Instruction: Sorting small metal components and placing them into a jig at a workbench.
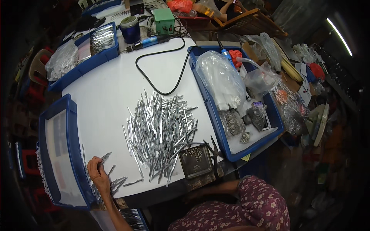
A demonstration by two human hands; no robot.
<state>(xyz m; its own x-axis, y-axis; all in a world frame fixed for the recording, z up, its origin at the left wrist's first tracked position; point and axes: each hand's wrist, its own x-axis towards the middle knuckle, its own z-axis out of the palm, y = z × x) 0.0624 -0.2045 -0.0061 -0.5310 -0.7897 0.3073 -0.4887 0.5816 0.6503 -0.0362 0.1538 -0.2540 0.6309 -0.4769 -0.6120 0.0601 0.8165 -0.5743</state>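
At the left front of the table, my left hand is closed in a pinch on a thin silvery metal strip. Beneath and beside it lie several loose metal strips, close to the wall of a blue tray. A large heap of similar metal strips covers the middle of the white table. My right forearm lies low by the table's front edge, over a flowered dark red garment. The right hand's fingers are lost in shadow, so whether they hold anything is hidden.
Beside the heap sit a small dark tray of tiny metal parts and black-handled pliers. A blue tray with plastic bags stands right. Farther back are a looping black cable, a blue electric screwdriver and a green box.
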